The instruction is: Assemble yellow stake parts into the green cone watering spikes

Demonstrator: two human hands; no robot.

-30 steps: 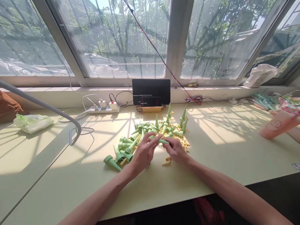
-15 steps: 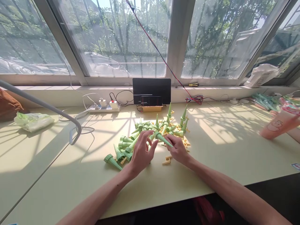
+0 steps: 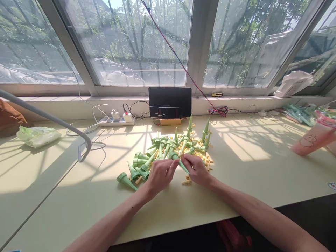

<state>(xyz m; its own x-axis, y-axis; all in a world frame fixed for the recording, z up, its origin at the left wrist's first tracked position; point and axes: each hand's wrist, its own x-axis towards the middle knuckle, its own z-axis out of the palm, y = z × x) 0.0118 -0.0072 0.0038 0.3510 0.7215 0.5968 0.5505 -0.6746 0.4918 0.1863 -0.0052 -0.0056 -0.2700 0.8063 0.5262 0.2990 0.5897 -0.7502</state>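
My right hand (image 3: 197, 170) grips a green plastic spike (image 3: 183, 166), a cone with a wide ribbed collar; its tip points down toward me. The fingers of my left hand (image 3: 160, 176) are closed at the collar end, thumb and forefinger pressed against it. Whether a small part is between the two hands is hidden. Behind them lies a pile of similar green spikes (image 3: 143, 156), mixed with small yellow plastic pieces (image 3: 208, 162). A pair of yellow pieces (image 3: 186, 180) rests on the table just below my hands.
A black tablet (image 3: 170, 99) with a phone in front stands by the window. A power strip (image 3: 117, 121) with cables is at the left back, near a grey curved tube (image 3: 52, 119). A pink drink cup (image 3: 312, 137) tilts at the right, beside another person's arm.
My left hand has closed from spread fingers onto the spike's collar. Both hands and the spike have come slightly lower and nearer to me.
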